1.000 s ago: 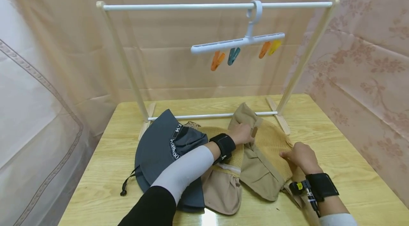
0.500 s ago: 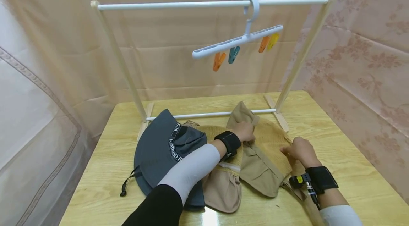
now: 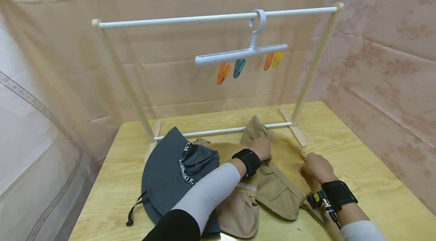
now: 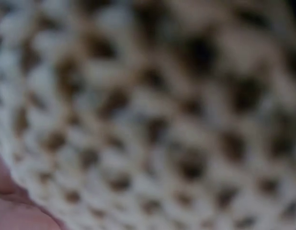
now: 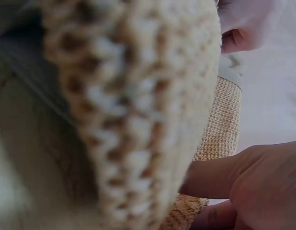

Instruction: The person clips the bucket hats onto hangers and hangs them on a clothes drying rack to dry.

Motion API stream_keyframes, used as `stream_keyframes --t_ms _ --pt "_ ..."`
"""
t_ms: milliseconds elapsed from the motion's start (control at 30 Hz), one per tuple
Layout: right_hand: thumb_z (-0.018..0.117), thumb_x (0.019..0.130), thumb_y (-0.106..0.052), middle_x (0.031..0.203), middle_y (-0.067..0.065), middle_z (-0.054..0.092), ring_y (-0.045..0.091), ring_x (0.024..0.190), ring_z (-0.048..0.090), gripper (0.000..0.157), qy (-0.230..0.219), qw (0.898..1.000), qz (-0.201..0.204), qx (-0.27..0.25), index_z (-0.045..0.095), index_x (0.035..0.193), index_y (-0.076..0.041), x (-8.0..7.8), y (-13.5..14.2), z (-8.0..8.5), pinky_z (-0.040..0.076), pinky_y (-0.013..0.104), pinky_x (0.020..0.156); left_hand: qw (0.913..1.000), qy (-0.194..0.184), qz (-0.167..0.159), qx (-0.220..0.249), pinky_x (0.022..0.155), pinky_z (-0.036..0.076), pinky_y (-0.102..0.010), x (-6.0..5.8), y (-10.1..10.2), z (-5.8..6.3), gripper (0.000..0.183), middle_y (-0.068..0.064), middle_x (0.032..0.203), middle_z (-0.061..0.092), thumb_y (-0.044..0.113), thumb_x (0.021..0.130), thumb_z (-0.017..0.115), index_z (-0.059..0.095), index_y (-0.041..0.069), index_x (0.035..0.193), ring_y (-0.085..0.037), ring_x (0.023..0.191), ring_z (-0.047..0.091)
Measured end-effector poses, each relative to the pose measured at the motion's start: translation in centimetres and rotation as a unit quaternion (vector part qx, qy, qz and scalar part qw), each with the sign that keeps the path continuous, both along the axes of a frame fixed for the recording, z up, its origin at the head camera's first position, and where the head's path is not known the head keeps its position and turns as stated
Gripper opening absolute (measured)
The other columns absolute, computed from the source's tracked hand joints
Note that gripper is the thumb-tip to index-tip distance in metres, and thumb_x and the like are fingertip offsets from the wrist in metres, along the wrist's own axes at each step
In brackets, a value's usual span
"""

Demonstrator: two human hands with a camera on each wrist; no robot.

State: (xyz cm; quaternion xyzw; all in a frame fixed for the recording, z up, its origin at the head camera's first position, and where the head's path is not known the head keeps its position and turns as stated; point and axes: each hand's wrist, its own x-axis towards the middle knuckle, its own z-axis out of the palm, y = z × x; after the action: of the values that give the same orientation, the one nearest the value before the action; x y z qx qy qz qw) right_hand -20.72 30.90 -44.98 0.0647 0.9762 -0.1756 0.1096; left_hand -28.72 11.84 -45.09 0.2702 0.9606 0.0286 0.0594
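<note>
A soft khaki cloth piece [image 3: 279, 192] with yellow woven sections lies crumpled on the table. My left hand [image 3: 260, 149] reaches across and grips its upper khaki part, fingers curled into the fold. On the far right, my right hand [image 3: 316, 167] pinches the woven edge [image 3: 289, 157]. Thumb and finger sit around that weave in the right wrist view, where the right hand [image 5: 267, 187] is at lower right and the left hand [image 5: 248, 21] at top. Blurred woven mesh [image 4: 153, 115] fills the left wrist view. A dark grey bucket hat [image 3: 163, 180] lies folded under my left forearm.
Behind the cloth stands a rack with a white top rail [image 3: 177, 20] and wooden posts. A white hanger [image 3: 242, 54] hangs there with orange, teal and yellow clips [image 3: 239, 68]. A lower bar [image 3: 218, 131] runs just behind the cloth. Curtains surround the wooden table [image 3: 112, 195].
The head view has shifted, so the rack appears lower and further left. The hanger has swung slightly. Both hands keep their hold on the khaki cloth with little movement.
</note>
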Motion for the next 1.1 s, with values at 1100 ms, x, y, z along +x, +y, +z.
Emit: stream_keyframes --t_ms 1100 --pt "0.075 0.082 -0.023 0.068 0.008 0.053 0.023 0.063 0.047 0.031 -0.012 1.0 0.002 0.001 0.062 0.073 0.004 0.0 0.0 0.0 0.039 0.034 0.057 0.9977 0.046 0.03 -0.039 0.055 0.049 -0.018 0.7 0.8 -0.6 0.016 0.01 0.076 0.071 0.033 0.087 0.072 0.075 0.022 0.076 -0.005 0.065 0.063"
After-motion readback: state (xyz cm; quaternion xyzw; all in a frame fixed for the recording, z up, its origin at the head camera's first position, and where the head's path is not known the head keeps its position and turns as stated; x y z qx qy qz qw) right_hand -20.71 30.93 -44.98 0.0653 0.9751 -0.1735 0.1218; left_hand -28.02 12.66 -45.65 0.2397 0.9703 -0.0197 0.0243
